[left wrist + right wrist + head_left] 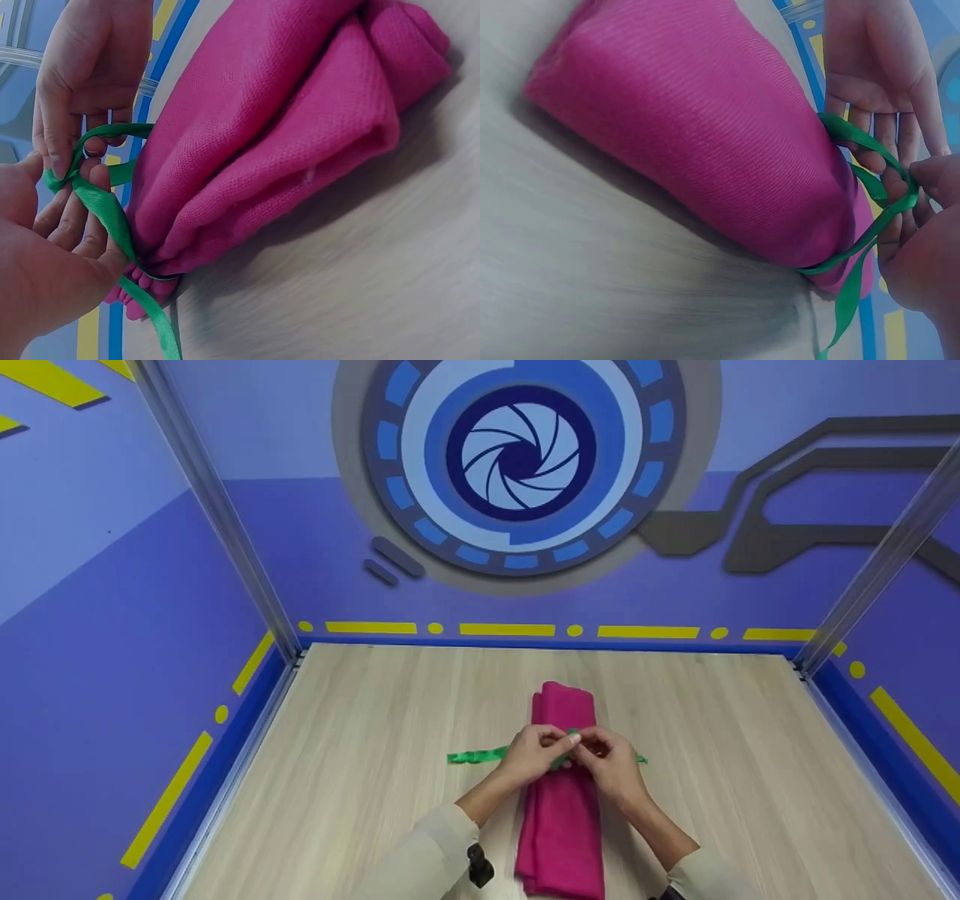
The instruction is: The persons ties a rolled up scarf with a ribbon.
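A folded pink cloth lies lengthwise on the wooden table, its layers showing in the left wrist view. Around it passes a green ribbon, crossed above the cloth, with one loose tail out to the left and a short end at the right. My left hand pinches the ribbon between thumb and fingers over the cloth's upper half. Close against it, my right hand also pinches the ribbon at the crossing. In the right wrist view both hands meet at the ribbon's loop; fingers partly hide the crossing.
The pale wooden table is bounded by blue printed panels at the back and sides. Metal posts stand at the back corners. A black strap piece sits by the left sleeve.
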A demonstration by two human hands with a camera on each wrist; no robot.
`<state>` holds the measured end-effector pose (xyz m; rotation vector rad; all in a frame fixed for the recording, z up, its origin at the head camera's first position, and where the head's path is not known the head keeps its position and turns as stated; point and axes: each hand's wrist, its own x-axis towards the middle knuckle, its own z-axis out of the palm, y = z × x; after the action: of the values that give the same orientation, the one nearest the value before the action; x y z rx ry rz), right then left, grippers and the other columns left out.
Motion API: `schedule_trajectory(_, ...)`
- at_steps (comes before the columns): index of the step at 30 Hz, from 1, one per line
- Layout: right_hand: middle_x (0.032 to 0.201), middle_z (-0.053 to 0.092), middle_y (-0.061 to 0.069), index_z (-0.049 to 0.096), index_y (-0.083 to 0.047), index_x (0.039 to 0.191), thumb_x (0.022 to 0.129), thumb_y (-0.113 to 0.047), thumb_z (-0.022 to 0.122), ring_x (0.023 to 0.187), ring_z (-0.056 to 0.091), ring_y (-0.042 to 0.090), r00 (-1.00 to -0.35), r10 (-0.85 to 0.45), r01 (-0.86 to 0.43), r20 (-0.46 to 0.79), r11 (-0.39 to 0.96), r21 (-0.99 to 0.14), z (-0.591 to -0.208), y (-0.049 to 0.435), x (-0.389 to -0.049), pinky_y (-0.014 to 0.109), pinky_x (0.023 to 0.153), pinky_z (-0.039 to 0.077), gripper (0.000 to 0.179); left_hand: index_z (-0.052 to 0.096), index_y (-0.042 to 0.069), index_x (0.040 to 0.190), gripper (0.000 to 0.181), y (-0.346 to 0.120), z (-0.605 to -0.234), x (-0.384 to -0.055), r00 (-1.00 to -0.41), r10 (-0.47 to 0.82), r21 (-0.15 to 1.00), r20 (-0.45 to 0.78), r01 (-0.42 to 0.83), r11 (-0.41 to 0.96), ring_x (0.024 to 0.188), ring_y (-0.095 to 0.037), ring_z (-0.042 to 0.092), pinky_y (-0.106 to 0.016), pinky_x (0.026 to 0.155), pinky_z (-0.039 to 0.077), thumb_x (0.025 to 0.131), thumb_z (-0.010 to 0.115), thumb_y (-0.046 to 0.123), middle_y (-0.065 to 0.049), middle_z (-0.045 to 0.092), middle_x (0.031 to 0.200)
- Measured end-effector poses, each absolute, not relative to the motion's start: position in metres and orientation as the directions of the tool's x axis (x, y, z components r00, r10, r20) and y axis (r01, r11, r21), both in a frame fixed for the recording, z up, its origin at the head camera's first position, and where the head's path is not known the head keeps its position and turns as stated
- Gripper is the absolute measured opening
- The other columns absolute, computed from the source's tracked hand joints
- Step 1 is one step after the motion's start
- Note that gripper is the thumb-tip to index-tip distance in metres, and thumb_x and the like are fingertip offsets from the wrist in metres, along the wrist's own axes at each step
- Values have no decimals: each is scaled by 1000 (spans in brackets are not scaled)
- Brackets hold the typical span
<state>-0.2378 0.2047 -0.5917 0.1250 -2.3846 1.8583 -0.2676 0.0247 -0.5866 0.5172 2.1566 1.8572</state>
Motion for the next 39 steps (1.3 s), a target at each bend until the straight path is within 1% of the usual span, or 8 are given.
schedule_trajectory(6, 96, 70, 6, 77, -12, 104, 99, -10, 76, 82, 63, 19, -988, -2, -150, 157, 298, -943, -592, 204, -236, 24, 66, 52, 6, 76, 5, 108, 26, 26, -588, -267, -918, 396, 991, 25, 75, 113, 90, -31, 77, -28, 76, 59, 104, 71, 31, -1, 78, 93)
schedule_trajectory(14, 102, 70, 6, 76, -13, 109, 98, -7, 77, 83, 64, 21, -985, -28, -173, 171, 267, -948, -593, 204, -236, 25, 69, 52, 13, 75, 3, 110, 22, 25, -591, -269, -926, 376, 996, 32, 60, 61, 90, -33, 77, -34, 78, 61, 105, 69, 24, -3, 78, 94)
schedule_trajectory(18, 105, 71, 6, 75, -13, 112, 98, -8, 77, 83, 65, 22, -984, -49, -181, 174, 243, -953, -592, 204, -237, 25, 69, 53, 15, 73, 2, 112, 20, 24, -593, -270, -925, 377, 996, 52, 73, 42, 90, -32, 77, -33, 78, 61, 106, 68, 20, -4, 79, 94)
schedule_trajectory(22, 108, 71, 11, 73, -10, 116, 100, -6, 74, 86, 68, 24, -983, -76, -179, 166, 219, -959, -591, 205, -237, 26, 72, 56, 17, 70, 2, 117, 17, 22, -593, -271, -922, 380, 995, 76, 95, 31, 88, -32, 76, -28, 77, 59, 106, 67, 14, -4, 78, 94)
schedule_trajectory(29, 112, 71, 18, 68, -3, 121, 102, -6, 71, 92, 72, 30, -977, -144, -183, 157, 191, -964, -592, 207, -237, 36, 77, 61, 20, 64, 0, 119, 17, 20, -590, -269, -920, 378, 990, 107, 134, 45, 80, -15, 68, -25, 75, 57, 104, 65, 7, 0, 71, 86)
schedule_trajectory(32, 111, 70, 17, 66, -2, 121, 102, -7, 71, 93, 72, 31, -971, -179, -194, 161, 186, -963, -593, 208, -238, 37, 79, 61, 20, 62, 0, 117, 15, 20, -591, -268, -917, 381, 988, 118, 148, 51, 78, -12, 64, -26, 75, 57, 103, 64, 7, 0, 68, 84)
schedule_trajectory(37, 109, 71, 14, 68, -2, 116, 102, -9, 72, 97, 69, 25, -968, -180, -217, 176, 242, -946, -592, 210, -238, 29, 83, 58, 16, 60, 2, 113, 9, 21, -592, -270, -918, 378, 991, 124, 136, 5, 81, -15, 68, -38, 79, 61, 105, 62, 6, -4, 72, 93)
schedule_trajectory(39, 108, 72, 12, 71, -3, 113, 101, -8, 73, 97, 68, 23, -968, -161, -231, 191, 286, -930, -591, 211, -238, 25, 82, 56, 14, 60, 3, 113, 8, 22, -593, -271, -922, 365, 990, 128, 140, 7, 81, -15, 68, -38, 79, 61, 107, 59, 8, -5, 73, 96)
